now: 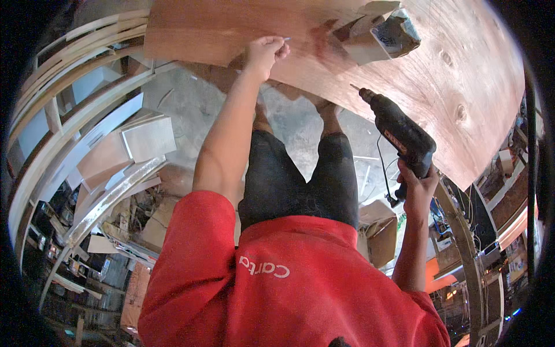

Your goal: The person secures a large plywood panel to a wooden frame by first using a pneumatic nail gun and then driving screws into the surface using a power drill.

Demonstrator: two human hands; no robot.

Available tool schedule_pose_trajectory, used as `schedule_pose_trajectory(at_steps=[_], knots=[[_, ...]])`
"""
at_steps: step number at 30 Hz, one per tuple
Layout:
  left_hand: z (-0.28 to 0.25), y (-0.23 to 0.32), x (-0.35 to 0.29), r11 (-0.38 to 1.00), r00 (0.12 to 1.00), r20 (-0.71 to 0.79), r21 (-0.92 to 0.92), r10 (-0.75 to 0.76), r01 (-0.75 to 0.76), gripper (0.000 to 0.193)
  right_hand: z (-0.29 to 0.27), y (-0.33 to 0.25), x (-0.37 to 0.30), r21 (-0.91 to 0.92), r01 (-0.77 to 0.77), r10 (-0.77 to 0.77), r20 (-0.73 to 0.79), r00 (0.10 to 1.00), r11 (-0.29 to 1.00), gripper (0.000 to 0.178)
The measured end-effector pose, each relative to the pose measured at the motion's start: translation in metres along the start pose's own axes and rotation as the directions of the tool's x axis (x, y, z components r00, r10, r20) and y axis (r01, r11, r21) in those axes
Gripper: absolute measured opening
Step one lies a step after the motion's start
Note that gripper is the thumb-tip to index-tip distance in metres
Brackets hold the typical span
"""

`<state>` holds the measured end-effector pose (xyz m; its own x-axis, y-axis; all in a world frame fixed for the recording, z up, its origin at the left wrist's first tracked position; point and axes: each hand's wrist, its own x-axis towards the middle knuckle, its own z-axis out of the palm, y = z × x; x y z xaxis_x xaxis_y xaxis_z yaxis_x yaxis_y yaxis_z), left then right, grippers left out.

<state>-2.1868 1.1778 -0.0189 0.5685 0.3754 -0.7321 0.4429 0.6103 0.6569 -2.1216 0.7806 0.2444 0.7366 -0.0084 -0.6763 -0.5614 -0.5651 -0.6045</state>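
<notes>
My right hand [417, 184] is wrapped round the handle of a black power drill [399, 127]. The drill's bit points up and left, toward the edge of a large plywood sheet [370, 81]. Over the sheet, my left hand [268, 55] is closed in a pinch. A small thin piece with a bluish tip [286, 39] sticks out between thumb and fingers; its kind is too small to make out. To the right of that hand, a worn open carton [370, 43] lies on the plywood, with something dark inside.
A cord [381, 162] hangs beside the drill. Wooden frames and slats [87, 98] curve along the left, with white and brown boards [147, 139] leaning there. Below the sheet is a grey concrete floor [191, 110]. Loose wires and timber [462, 243] crowd the right.
</notes>
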Motion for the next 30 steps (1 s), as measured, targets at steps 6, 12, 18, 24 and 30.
schedule_pose_trajectory(at_steps=[6,12,18,24,30], knots=[[-0.027,-0.030,-0.070,0.928,0.987,-0.062,-0.355,-0.145,0.114,0.022,0.009,-0.006,-0.009,-0.123,-0.016,0.023,0.049,0.999,0.992,0.034],[-0.018,-0.093,-0.134,0.697,0.891,0.073,-0.596,-0.448,0.399,0.022,0.036,0.006,-0.042,-0.148,0.024,0.012,0.234,0.972,0.989,0.052],[-0.019,-0.095,-0.159,0.573,0.879,0.130,-0.712,-0.459,0.405,0.018,0.067,0.008,-0.054,-0.112,0.110,-0.065,0.342,0.937,0.988,0.055],[-0.021,-0.074,-0.161,0.528,0.907,0.111,-0.781,-0.407,0.333,0.012,0.087,-0.007,-0.055,-0.165,0.093,-0.026,0.370,0.929,0.982,0.061],[-0.024,-0.064,-0.152,0.503,0.932,0.115,-0.815,-0.345,0.287,0.011,0.102,-0.017,-0.048,-0.285,0.290,-0.169,0.383,0.908,0.913,0.064]])
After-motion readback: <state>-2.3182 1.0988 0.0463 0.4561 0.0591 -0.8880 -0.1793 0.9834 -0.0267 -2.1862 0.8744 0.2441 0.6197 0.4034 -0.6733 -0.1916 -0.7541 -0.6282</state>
